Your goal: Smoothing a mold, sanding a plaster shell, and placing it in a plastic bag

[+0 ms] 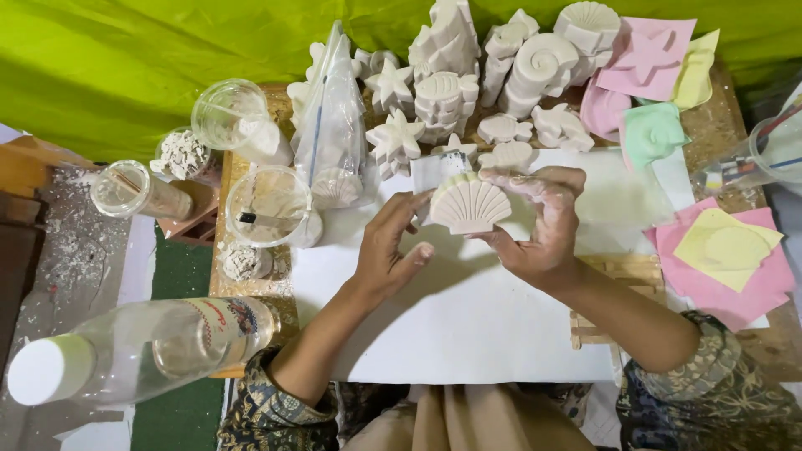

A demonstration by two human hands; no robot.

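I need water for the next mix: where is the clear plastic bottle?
In the head view the bottle lies on its side at lower left, beside the white sheet, below the plastic cups and left of the left hand.

bright, even overhead light — soft shadows under both forearms on the white sheet (468,317); bottle (142,347) near lens blurred, edges bowed.

Both forearms raised, left hand (391,246) & right hand (539,221) facing, fingers curled in a grip.
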